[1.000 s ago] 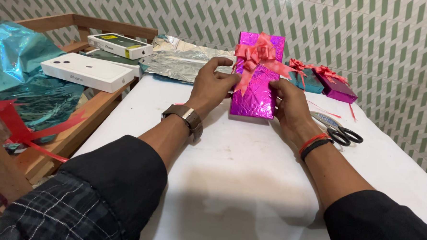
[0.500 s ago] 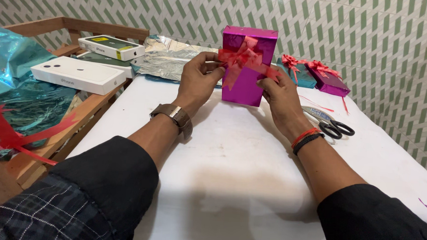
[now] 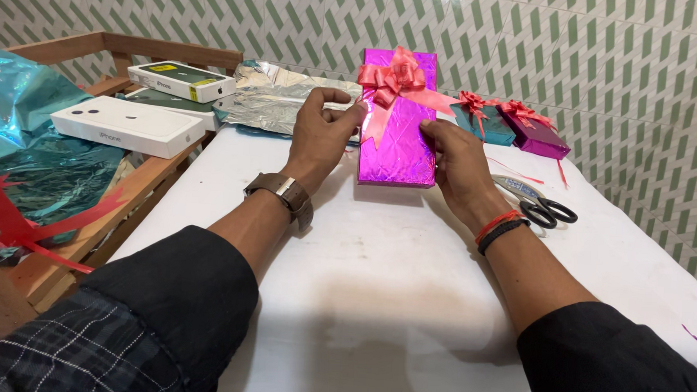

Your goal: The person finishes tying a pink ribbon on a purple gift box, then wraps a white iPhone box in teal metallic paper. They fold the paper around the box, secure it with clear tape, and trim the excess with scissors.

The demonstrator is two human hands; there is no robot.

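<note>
A flat box wrapped in shiny magenta foil (image 3: pixel 398 135) with a red ribbon bow (image 3: pixel 393 74) near its top lies on the white table (image 3: pixel 377 260), its face towards me. My left hand (image 3: pixel 320 136) grips its left edge just below the bow. My right hand (image 3: pixel 455 165) holds its right edge, thumb on the foil. Both forearms reach in from the bottom of the view; the left wrist carries a brown watch.
Black-handled scissors (image 3: pixel 548 209) lie right of my right hand. Two small wrapped gifts, teal (image 3: pixel 485 122) and magenta (image 3: pixel 535 134), sit at the back right. Silver foil (image 3: pixel 282 99) lies behind. A wooden rack on the left holds white phone boxes (image 3: pixel 128 124), teal foil (image 3: pixel 23 119) and red ribbon.
The magenta box was raised and tipped upright between my hands half a second ago; now it lies back down on the table with both hands still on its edges.
</note>
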